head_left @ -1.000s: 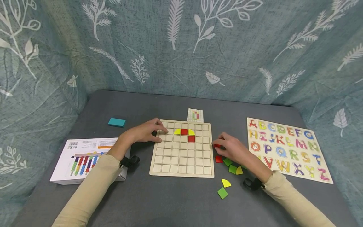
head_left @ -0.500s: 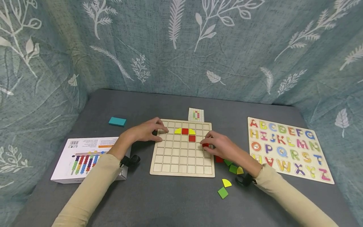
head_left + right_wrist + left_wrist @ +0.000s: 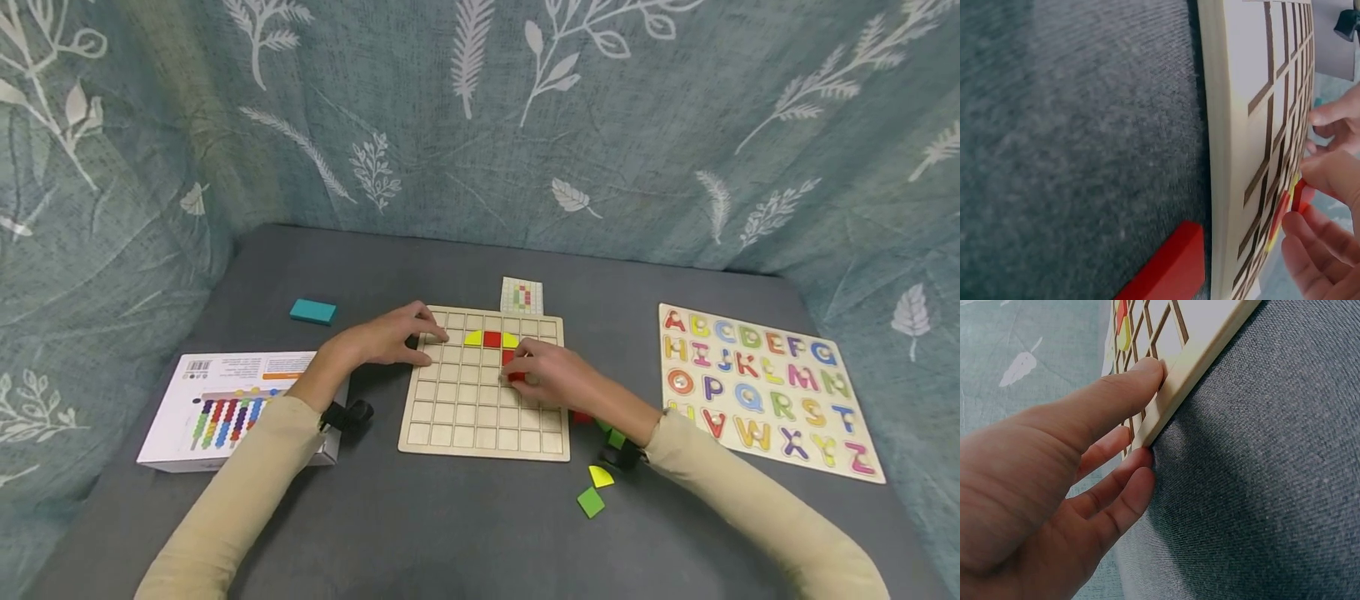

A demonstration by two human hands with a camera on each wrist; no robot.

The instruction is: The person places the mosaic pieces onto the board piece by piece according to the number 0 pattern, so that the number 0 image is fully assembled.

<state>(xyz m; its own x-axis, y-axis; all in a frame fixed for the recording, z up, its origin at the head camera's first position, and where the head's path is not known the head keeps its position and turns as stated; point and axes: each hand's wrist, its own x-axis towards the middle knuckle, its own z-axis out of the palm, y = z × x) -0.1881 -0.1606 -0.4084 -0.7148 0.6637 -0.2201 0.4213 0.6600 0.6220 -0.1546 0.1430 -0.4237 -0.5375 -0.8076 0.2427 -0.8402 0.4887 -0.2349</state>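
A wooden grid board (image 3: 450,412) lies on the dark table. My left hand (image 3: 386,336) rests at its left edge; in the left wrist view the thumb lies on the top face and the fingertips touch the side. Between thumb and fingers my right hand (image 3: 558,377) pinches a red square tile (image 3: 1301,195), low over the grid's right half. A red tile (image 3: 492,339) with a yellow quarter-circle tile (image 3: 473,338) on either side sits in an upper row. Another red tile (image 3: 507,357), partly hidden by my right fingers, sits one row below.
A small pattern card (image 3: 522,297) lies behind the board. Loose green (image 3: 591,502), yellow (image 3: 601,476) and red tiles (image 3: 1169,265) lie to its right, partly under my forearm. An alphabet puzzle (image 3: 757,387) is farther right; a white box (image 3: 168,429) and teal block (image 3: 312,312) are left.
My right hand has carried the red tile left from beside the board to over the grid, just below the second red tile. The left hand has stayed at the board's edge.
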